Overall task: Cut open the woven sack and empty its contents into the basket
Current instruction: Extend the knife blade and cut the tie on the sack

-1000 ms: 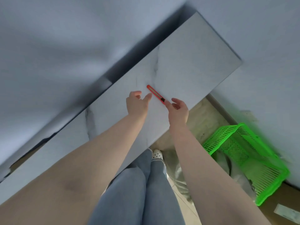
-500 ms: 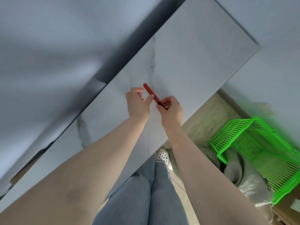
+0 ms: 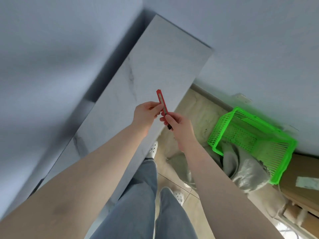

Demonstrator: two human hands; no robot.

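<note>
Both hands meet above the near edge of the grey marbled worktop, holding a red box cutter between them. The right hand has its fingers curled round the lower, darker end of the cutter. The left hand pinches the cutter's middle between thumb and fingertips. The cutter is lifted clear of the worktop and stands nearly upright, its red tip pointing away from the person; a pale metal strip runs along its face.

On the floor to the right, a bright green slatted basket lies tipped, its open mouth towards the person. A pale greyish woven sack lies slumped on the floor, touching the basket's near rim, with a fold of it reaching into the opening. Whether the sack has been cut cannot be told.

Below the arms are the person's blue jeans and white perforated shoes on a tiled floor. Brown cardboard lies beyond the basket at the right edge.
</note>
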